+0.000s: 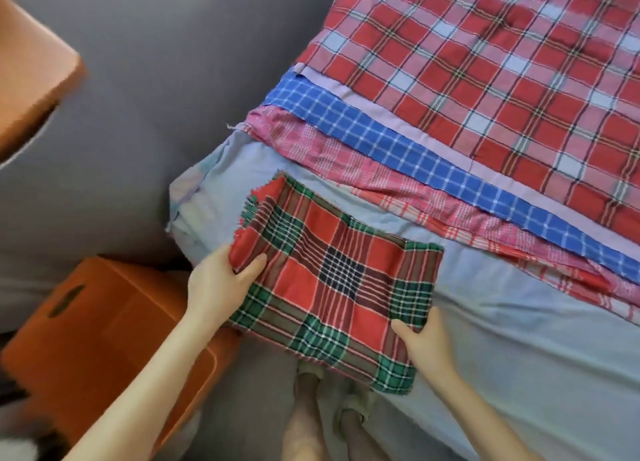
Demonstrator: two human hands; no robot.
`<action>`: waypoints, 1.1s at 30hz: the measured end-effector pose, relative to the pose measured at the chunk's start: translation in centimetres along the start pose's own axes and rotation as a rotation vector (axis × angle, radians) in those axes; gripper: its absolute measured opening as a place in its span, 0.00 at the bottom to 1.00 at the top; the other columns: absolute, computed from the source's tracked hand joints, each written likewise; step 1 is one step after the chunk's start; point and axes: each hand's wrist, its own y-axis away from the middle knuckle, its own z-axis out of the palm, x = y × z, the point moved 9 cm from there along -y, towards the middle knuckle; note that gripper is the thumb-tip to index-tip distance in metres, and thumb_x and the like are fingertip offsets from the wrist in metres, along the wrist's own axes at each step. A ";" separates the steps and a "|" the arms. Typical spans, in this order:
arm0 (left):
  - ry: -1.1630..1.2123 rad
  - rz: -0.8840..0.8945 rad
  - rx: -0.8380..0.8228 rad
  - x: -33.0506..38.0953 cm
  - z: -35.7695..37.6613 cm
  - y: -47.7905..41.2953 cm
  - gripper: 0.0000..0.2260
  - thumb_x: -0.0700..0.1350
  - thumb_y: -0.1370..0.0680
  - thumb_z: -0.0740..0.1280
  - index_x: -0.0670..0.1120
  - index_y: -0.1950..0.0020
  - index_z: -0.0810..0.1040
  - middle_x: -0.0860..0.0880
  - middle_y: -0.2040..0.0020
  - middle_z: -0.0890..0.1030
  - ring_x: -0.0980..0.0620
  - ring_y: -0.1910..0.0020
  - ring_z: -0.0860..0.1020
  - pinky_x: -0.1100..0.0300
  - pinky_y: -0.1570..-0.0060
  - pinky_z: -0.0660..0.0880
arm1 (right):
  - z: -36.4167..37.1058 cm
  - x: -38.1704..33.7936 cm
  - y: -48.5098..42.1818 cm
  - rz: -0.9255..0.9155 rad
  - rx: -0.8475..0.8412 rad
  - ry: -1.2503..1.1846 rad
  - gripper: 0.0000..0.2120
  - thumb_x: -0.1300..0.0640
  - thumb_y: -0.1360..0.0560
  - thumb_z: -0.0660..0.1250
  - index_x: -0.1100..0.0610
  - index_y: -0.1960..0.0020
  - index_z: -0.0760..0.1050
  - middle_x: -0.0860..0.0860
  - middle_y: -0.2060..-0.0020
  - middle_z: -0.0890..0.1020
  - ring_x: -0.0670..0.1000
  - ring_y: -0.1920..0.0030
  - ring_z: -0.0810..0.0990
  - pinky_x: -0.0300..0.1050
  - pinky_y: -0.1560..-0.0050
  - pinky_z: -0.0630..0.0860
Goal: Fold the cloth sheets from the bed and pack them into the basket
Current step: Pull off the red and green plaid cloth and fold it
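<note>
Your left hand (221, 280) grips the left edge of the folded cloth (332, 280), thumb on top and fingers curled under. Your right hand (424, 339) pinches its right edge near the lower corner, thumb lying over the fabric. The hands are apart, one at each side of the cloth. The cloth is a red, green and black check, folded to a rectangle, lying at the near edge of the bed (519, 339) on the pale blue sheet, its lower part hanging just past that edge.

Farther in on the bed lies a stack of spread sheets: a pink check (398, 187) lowest, a blue check (415, 156) over it, and a large red check (502, 62) on top, each showing as a strip beside the next.

The orange basket (104, 339) stands on the floor just beside the near left corner of the bed, under your left forearm. Another orange thing (31, 80), blurred, sits at the upper left.
</note>
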 end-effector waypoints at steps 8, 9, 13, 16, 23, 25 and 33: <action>-0.063 0.004 0.301 -6.2 -17.2 3.6 0.09 0.49 0.30 0.74 0.48 0.56 0.77 0.55 0.63 0.79 0.60 0.65 0.75 0.67 0.67 0.67 | 17.5 -6.3 0.0 -0.122 -0.395 0.457 0.12 0.51 0.24 0.62 0.53 0.43 0.73 0.51 0.47 0.81 0.54 0.45 0.79 0.45 0.46 0.74; -0.075 0.008 0.317 -6.7 -18.4 3.8 0.09 0.48 0.30 0.74 0.48 0.57 0.76 0.55 0.63 0.79 0.60 0.65 0.75 0.66 0.68 0.67 | 18.4 -7.5 -0.5 -0.170 -0.353 0.551 0.13 0.50 0.22 0.59 0.54 0.41 0.73 0.52 0.46 0.80 0.55 0.44 0.78 0.45 0.47 0.72; -0.228 0.059 0.353 -7.8 -20.8 2.9 0.12 0.48 0.31 0.75 0.46 0.59 0.73 0.52 0.65 0.79 0.50 0.68 0.77 0.58 0.70 0.71 | 24.1 -12.5 -2.0 -0.401 -0.362 0.732 0.10 0.48 0.22 0.58 0.53 0.52 0.74 0.52 0.53 0.80 0.57 0.50 0.79 0.46 0.56 0.71; -0.252 0.054 0.349 -8.6 -21.4 0.9 0.12 0.49 0.31 0.74 0.47 0.57 0.73 0.50 0.63 0.81 0.45 0.64 0.79 0.53 0.64 0.75 | 28.1 -15.2 -3.2 -0.511 -0.335 0.850 0.09 0.50 0.24 0.61 0.56 0.52 0.75 0.54 0.54 0.80 0.58 0.51 0.79 0.48 0.55 0.72; -0.264 0.028 0.380 -12.7 -23.9 -0.3 0.11 0.48 0.30 0.75 0.46 0.57 0.74 0.51 0.64 0.80 0.44 0.64 0.79 0.54 0.65 0.73 | 32.9 -17.9 -6.4 -0.525 -0.228 0.869 0.11 0.57 0.24 0.59 0.60 0.49 0.77 0.59 0.50 0.80 0.61 0.48 0.77 0.48 0.53 0.72; -0.281 0.008 0.371 -13.6 -23.7 -0.5 0.11 0.49 0.30 0.74 0.47 0.57 0.74 0.51 0.63 0.81 0.45 0.64 0.79 0.53 0.65 0.74 | 33.8 -18.3 -6.8 -0.517 -0.227 0.914 0.19 0.43 0.25 0.64 0.60 0.50 0.78 0.57 0.51 0.80 0.60 0.49 0.78 0.47 0.57 0.71; -0.295 -0.054 0.325 -17.1 -20.9 -1.8 0.14 0.51 0.30 0.74 0.48 0.58 0.70 0.52 0.65 0.80 0.46 0.65 0.79 0.58 0.68 0.68 | 37.4 -19.9 -5.0 -0.745 -0.168 1.176 0.04 0.66 0.33 0.73 0.66 0.60 0.81 0.61 0.63 0.82 0.61 0.61 0.82 0.47 0.62 0.73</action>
